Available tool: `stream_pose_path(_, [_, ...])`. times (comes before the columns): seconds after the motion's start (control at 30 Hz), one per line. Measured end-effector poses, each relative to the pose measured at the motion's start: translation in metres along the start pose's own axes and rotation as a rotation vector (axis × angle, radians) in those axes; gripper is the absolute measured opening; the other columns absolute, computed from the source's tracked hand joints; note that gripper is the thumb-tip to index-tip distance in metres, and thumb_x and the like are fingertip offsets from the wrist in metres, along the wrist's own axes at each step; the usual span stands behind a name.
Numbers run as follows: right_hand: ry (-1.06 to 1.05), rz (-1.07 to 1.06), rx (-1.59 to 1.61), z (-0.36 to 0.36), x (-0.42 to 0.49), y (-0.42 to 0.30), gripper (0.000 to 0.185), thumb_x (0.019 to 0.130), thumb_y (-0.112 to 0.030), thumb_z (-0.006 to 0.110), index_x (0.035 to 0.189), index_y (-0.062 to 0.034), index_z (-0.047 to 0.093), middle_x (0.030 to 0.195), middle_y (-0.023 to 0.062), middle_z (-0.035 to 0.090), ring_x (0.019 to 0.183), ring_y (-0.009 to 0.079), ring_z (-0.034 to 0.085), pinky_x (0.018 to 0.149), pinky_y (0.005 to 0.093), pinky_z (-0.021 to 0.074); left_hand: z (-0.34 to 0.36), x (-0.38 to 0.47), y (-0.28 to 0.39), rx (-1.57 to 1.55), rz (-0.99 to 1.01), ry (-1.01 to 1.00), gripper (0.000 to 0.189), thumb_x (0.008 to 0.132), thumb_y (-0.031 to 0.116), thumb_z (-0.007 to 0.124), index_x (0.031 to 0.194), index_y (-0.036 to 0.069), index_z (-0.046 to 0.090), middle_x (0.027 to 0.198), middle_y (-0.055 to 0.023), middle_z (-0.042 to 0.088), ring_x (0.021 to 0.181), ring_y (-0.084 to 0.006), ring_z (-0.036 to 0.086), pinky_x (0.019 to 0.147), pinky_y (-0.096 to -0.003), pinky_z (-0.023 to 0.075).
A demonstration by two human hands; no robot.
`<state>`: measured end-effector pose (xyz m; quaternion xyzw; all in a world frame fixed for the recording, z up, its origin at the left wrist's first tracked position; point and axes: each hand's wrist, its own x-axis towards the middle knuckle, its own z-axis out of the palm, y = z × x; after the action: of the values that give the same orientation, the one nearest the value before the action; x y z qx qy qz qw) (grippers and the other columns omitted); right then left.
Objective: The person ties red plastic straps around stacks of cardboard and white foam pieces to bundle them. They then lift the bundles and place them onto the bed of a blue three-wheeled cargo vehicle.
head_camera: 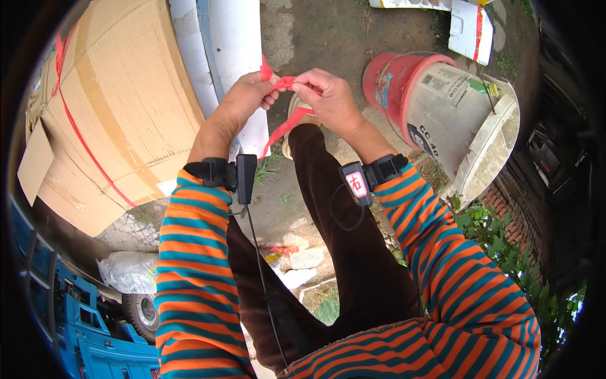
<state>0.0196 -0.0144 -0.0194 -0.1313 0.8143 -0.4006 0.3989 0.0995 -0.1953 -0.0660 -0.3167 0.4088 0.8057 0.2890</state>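
Note:
A red strip of ribbon or plastic tape (287, 129) runs between my two hands and looks twisted or knotted there. My left hand (253, 92) pinches it at the left, with a short end sticking up above the fingers. Close beside it, my right hand (329, 97) grips the strip between thumb and fingers, while a longer tail hangs down below. Both hands are above my shoe and the ground. Whether the knot is tight cannot be told.
At the left stands a large cardboard box (128, 94) tied with red strip, beside white foam boards (236, 42). A red bucket (388, 78) and a whitish plastic bucket (445, 109) lie at the right. White foam pieces (466, 31) are further off; a blue vehicle (109, 350) is lower left.

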Motion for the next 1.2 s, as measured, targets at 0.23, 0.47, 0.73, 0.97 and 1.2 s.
stream_pose_path(0.23, [-0.099,0.69,1.081,0.0,-0.01,0.008,0.016,0.1,-0.019,0.06,0.098,-0.0026,0.063,0.061,-0.0084,0.036,0.047,0.0022,0.026,0.043,0.0199,0.0238,0.016,-0.009,0.0,-0.405,0.146,0.041,0.033,0.106,0.017,0.048,0.134,0.004,0.058,0.086,-0.0014,0.065,0.065,-0.0027,0.048,0.056,-0.0175,0.0383])
stream_pose_path(0.47, [0.042,0.503,0.781,0.011,-0.006,0.003,0.015,0.092,-0.018,0.071,0.094,-0.0035,0.07,0.068,-0.0047,0.054,0.055,0.004,0.042,0.05,0.0237,0.0353,0.019,-0.007,-0.001,0.203,0.12,0.313,0.01,0.096,0.009,0.061,0.098,-0.001,0.059,0.076,-0.0064,0.067,0.056,-0.0084,0.053,0.053,-0.0224,0.0442])
stream_pose_path(0.73, [0.125,0.074,0.239,0.018,0.0,-0.01,0.013,0.089,-0.015,0.073,0.088,-0.0029,0.074,0.063,-0.0073,0.055,0.061,0.0033,0.044,0.055,0.025,0.0388,0.018,-0.001,-0.007,0.078,0.19,0.191,0.013,0.089,0.009,0.069,0.092,0.0,0.061,0.073,-0.0074,0.065,0.062,-0.0104,0.058,0.057,-0.0265,0.0477])
stream_pose_path(0.97, [0.089,0.066,0.13,0.013,0.006,-0.013,0.011,0.093,-0.013,0.071,0.099,-0.0035,0.071,0.069,-0.0081,0.058,0.062,0.0009,0.046,0.054,0.0198,0.0371,0.017,-0.007,-0.006,0.567,0.325,0.214,0.02,0.089,0.01,0.069,0.106,0.001,0.067,0.083,-0.0049,0.068,0.068,-0.01,0.06,0.065,-0.0237,0.0488])
stream_pose_path(1.2, [0.07,0.21,-0.053,0.01,0.005,-0.007,0.022,0.09,-0.015,0.07,0.111,-0.0108,0.068,0.067,-0.0052,0.058,0.061,0.0057,0.05,0.057,0.0246,0.0427,0.018,-0.013,0.001,-0.312,0.206,0.263,0.013,0.098,0.014,0.064,0.101,0.002,0.063,0.085,-0.0046,0.069,0.07,-0.0091,0.062,0.065,-0.0216,0.0478])
